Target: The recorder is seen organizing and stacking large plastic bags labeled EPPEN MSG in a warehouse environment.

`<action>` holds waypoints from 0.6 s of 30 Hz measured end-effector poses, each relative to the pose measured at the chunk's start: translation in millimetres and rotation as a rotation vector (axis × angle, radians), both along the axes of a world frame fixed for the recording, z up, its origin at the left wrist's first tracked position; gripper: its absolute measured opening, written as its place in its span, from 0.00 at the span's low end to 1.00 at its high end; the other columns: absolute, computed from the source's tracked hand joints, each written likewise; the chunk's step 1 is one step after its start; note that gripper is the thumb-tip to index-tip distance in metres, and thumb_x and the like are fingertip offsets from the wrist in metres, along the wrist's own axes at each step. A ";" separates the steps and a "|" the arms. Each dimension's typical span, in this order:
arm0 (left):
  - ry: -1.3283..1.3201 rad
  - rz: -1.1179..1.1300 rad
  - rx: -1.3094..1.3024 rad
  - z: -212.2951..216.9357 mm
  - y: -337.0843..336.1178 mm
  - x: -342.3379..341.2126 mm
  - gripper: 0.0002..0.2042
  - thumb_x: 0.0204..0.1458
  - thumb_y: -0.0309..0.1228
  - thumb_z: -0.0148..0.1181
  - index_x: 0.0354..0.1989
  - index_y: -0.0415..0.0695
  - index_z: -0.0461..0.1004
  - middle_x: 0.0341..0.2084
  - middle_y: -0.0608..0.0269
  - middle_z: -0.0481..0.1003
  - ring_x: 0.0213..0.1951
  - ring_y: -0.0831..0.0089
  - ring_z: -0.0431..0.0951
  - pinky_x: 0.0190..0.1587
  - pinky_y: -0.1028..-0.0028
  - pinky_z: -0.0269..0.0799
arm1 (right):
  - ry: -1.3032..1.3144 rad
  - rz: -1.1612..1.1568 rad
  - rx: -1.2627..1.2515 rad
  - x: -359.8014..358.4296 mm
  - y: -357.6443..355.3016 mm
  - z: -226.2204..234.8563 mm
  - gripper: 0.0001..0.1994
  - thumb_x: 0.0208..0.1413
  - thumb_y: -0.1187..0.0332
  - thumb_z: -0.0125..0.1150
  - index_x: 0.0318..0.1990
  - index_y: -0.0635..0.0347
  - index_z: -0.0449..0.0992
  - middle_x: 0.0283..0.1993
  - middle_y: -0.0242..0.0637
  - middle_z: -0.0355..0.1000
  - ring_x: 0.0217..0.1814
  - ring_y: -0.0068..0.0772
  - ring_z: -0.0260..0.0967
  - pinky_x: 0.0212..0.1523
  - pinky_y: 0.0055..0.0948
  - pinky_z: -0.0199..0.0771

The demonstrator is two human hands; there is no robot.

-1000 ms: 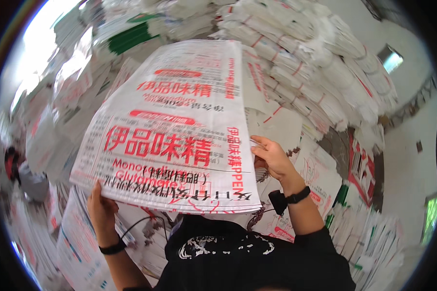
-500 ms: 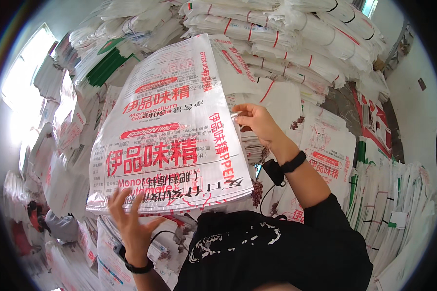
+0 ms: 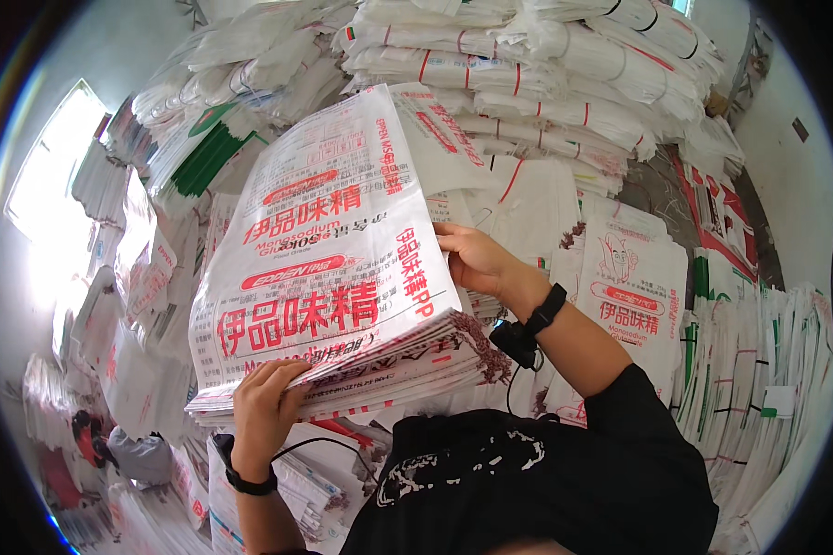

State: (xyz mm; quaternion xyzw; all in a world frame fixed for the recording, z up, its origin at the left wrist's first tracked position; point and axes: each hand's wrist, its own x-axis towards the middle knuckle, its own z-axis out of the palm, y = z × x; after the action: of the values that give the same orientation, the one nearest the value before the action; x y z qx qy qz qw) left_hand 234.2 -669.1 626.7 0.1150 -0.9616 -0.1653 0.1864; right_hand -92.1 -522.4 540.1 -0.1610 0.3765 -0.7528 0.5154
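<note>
Your left hand (image 3: 268,402) holds the near edge of the red-printed sack stack (image 3: 319,268) at the stack's 7 o'clock, fingers bent over the top sack. The stack is at 11 o'clock from your torso (image 3: 546,490), its layered near edges fanned toward you. Your right hand (image 3: 479,262) is narrow, gripping the stack's side edge at its 3 o'clock. A flat white sack (image 3: 625,298) lies at your 1 o'clock. Beyond, tied white bundles (image 3: 537,79) are piled at 12 o'clock; a bright window (image 3: 55,166) is at 10 o'clock.
</note>
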 end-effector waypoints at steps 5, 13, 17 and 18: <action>-0.027 0.159 0.224 5.8 -18.2 -1.3 0.06 0.57 0.26 0.55 0.36 0.37 0.75 0.23 0.53 0.73 0.24 0.64 0.73 0.30 0.69 0.68 | -0.097 0.039 0.029 -11.3 12.1 -2.4 0.18 0.60 0.71 0.48 0.54 0.72 0.70 0.47 0.43 0.74 0.47 0.33 0.74 0.47 0.34 0.78; 0.256 0.434 0.092 27.9 -53.0 -13.0 0.13 0.64 0.33 0.48 0.33 0.35 0.67 0.15 0.56 0.62 0.20 0.70 0.60 0.24 0.68 0.59 | 0.902 0.093 0.138 -0.5 19.7 12.4 0.23 0.50 0.77 0.53 0.57 0.68 0.70 0.57 0.44 0.69 0.48 0.46 0.73 0.52 0.41 0.74; 0.299 0.381 0.010 53.4 -73.1 -39.8 0.15 0.65 0.34 0.48 0.29 0.35 0.65 0.15 0.56 0.61 0.18 0.70 0.60 0.24 0.68 0.58 | 1.819 -0.380 0.034 -20.2 11.8 -2.6 0.17 0.50 0.73 0.61 0.49 0.64 0.77 0.53 0.43 0.71 0.43 0.48 0.72 0.49 0.41 0.73; 0.319 0.374 -0.028 60.6 -78.8 -40.1 0.15 0.65 0.35 0.48 0.29 0.35 0.64 0.15 0.55 0.61 0.18 0.69 0.59 0.23 0.67 0.58 | 1.876 -0.455 0.081 -13.8 6.2 8.8 0.12 0.51 0.69 0.63 0.42 0.65 0.77 0.52 0.44 0.71 0.45 0.50 0.71 0.49 0.40 0.72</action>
State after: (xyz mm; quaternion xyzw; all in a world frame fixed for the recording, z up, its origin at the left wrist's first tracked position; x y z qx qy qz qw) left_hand 194.1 -747.9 687.3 0.2609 -0.8842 -0.1308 0.3647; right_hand -106.0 -516.2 549.0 -0.6021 0.6829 -0.3862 -0.1482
